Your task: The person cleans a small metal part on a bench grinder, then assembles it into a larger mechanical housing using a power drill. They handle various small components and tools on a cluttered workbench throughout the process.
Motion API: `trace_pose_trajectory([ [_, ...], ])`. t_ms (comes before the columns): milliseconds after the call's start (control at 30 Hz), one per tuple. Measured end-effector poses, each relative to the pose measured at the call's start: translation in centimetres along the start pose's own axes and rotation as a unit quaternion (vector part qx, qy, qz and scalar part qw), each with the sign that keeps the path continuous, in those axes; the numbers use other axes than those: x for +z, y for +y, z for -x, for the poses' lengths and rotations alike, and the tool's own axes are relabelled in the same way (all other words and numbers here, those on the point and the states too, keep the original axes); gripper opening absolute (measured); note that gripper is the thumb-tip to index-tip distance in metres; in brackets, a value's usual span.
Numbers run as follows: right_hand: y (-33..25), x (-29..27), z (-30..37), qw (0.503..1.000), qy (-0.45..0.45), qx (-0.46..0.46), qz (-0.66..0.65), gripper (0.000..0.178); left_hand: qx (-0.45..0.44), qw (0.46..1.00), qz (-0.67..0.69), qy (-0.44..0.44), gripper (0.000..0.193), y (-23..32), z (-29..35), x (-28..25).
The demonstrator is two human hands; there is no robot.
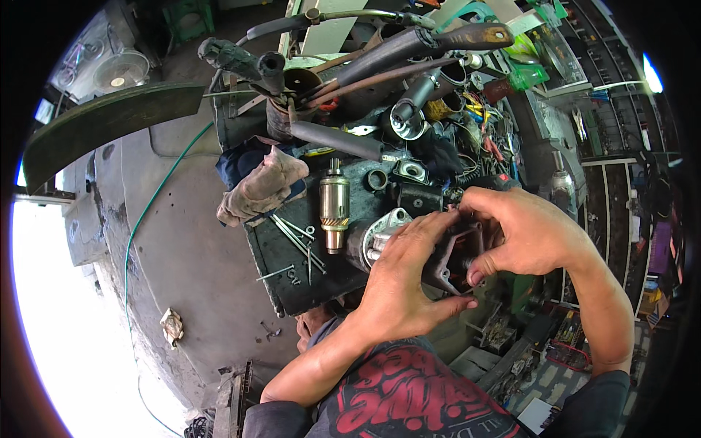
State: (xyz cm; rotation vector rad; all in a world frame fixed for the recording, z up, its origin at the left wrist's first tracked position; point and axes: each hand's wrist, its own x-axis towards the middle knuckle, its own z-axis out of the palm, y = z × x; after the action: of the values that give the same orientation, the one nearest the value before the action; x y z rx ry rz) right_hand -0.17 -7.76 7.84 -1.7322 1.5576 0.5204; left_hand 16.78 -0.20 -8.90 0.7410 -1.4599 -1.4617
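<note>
A dark metal motor housing (442,269) with an open end is held over the near right edge of the workbench. My left hand (400,281) wraps round its left side, thumb below. From the right, my right hand (529,232) grips the rim, its thumb at the opening; whether it also pinches a small part inside is hidden. Just left of the housing is a silver cast end piece (363,244), partly behind my left fingers. A motor armature (334,201) with a copper-coloured end lies further left. Several long bolts (296,237) and small nuts are scattered beside it.
Crumpled rags (266,182) hang over the bench's left edge. A can (281,120) of hammers and bars stands at the back. A metal ring (377,179) and tangled wires (478,124) lie beyond my hands. A green hose (155,191) runs along the floor.
</note>
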Motion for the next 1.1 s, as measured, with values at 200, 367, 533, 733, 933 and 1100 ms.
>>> trace_pose_trajectory([
  [200,-0.1,-1.3,0.0,0.989,-0.095,0.047,-0.102,0.077,0.028,0.998,-0.043,0.029,0.114,-0.4,0.3,0.4],
  [367,-0.3,0.2,-0.5,0.996,-0.032,0.036,-0.07,0.064,0.013,0.998,-0.01,0.053,0.109,-0.5,0.7,1.3],
  [533,0.5,-0.4,-0.3,0.981,-0.075,0.071,-0.166,0.087,0.079,0.994,0.006,0.08,0.126,-1.4,0.7,1.5],
  [733,1.7,-1.0,0.2,0.965,-0.101,0.091,-0.223,0.11,0.084,0.993,-0.075,0.023,0.135,-5.5,1.7,-0.3],
  [933,1.5,-1.3,-0.1,0.962,-0.114,0.128,-0.215,0.115,0.058,0.983,-0.16,0.076,0.104,-9.8,1.6,-0.7],
  [1100,2.4,-1.3,0.7,0.962,-0.096,0.131,-0.22,0.113,0.095,0.982,-0.157,0.039,0.076,-11.1,0.6,-0.3],
])
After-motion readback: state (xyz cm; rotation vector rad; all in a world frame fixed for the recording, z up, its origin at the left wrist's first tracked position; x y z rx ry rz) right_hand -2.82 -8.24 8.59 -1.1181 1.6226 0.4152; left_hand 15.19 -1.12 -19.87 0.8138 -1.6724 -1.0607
